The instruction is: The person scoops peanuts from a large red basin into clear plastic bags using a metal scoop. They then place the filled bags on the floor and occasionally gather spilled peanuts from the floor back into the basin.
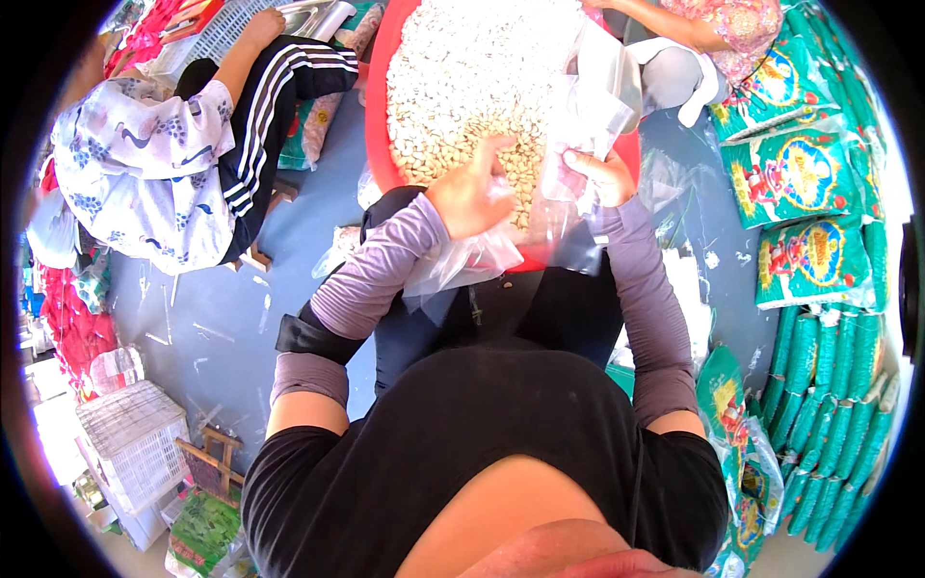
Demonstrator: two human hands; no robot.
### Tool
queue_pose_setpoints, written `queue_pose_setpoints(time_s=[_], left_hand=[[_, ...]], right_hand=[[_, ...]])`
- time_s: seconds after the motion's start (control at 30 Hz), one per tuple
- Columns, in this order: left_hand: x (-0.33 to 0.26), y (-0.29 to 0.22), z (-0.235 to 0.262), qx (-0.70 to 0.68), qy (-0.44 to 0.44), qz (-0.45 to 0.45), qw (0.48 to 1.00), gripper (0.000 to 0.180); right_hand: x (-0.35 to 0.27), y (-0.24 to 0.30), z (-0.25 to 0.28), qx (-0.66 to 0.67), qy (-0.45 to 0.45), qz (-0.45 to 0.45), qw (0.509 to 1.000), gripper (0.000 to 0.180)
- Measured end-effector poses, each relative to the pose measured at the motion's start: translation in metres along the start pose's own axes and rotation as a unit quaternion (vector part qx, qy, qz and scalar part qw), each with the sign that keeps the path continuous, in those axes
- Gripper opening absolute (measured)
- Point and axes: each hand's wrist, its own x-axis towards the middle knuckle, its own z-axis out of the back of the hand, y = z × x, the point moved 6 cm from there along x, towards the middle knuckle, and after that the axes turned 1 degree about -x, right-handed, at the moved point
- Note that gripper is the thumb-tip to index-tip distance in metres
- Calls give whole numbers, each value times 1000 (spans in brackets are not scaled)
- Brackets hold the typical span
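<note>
A large red tub (377, 116) full of small pale nuts or beans (453, 77) stands before me, between my knees. My left hand (472, 193) is over the tub's near left part, index finger stretched out and fingers apart, with nothing visible in it. My right hand (605, 176), at the tub's right side, pinches a clear plastic bag (568, 173) between thumb and fingers. More clear plastic (462, 265) lies across the near rim and my lap, under my left wrist. Whether the bag holds anything, I cannot tell.
At the left sits a person in a patterned shirt (145, 173); another person's arm (674, 27) reaches in at the far right. Filled green bags (809, 265) are stacked along the right. A white plastic crate (135, 443) and small wooden stool (214, 462) stand at lower left.
</note>
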Motion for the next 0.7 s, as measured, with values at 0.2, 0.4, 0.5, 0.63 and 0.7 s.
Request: queue_pose_setpoints(time_s=[0.2, 0.4, 0.5, 0.63, 0.7], left_hand=[[-12, -49, -35, 159, 12, -22, 987, 75], [4, -55, -17, 134, -179, -41, 974, 51], [11, -11, -8, -59, -166, 40, 984, 20], [13, 56, -18, -548, -153, 241, 786, 16], [19, 64, -19, -496, -157, 246, 818, 15]], right_hand=[[20, 22, -13, -53, -32, 9, 998, 19], [37, 6, -3, -60, -86, 88, 991, 31], [58, -5, 11, 96, -142, 86, 981, 41], [23, 11, -14, 204, -75, 60, 974, 32], [4, -4, -8, 102, -75, 70, 989, 28]])
